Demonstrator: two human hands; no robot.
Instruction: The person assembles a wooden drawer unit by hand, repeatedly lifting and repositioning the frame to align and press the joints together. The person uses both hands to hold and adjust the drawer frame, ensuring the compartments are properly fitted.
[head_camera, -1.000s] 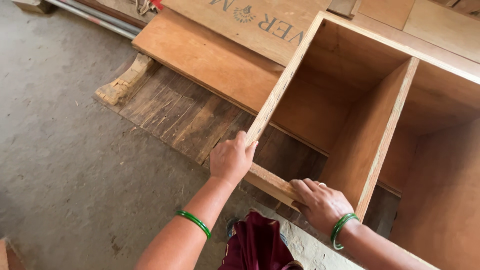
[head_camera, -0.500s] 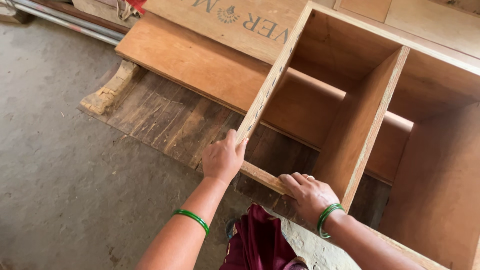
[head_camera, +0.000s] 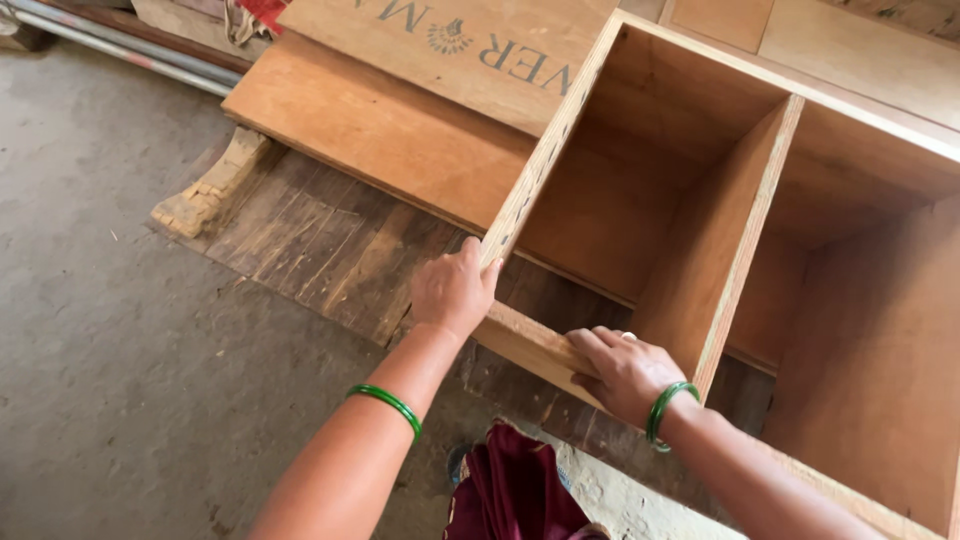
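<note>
The open plywood cabinet frame (head_camera: 720, 230), with two compartments split by an upright divider, lies on the floor across dark planks (head_camera: 330, 240) and looks stiff, bulky and fairly heavy, best held by its solid edges near a corner. The left hand (head_camera: 452, 290) grips the near end of the frame's left side panel, fingers curled over its edge. The right hand (head_camera: 625, 372) presses on the near rail, fingers wrapped onto it, just left of the divider.
</note>
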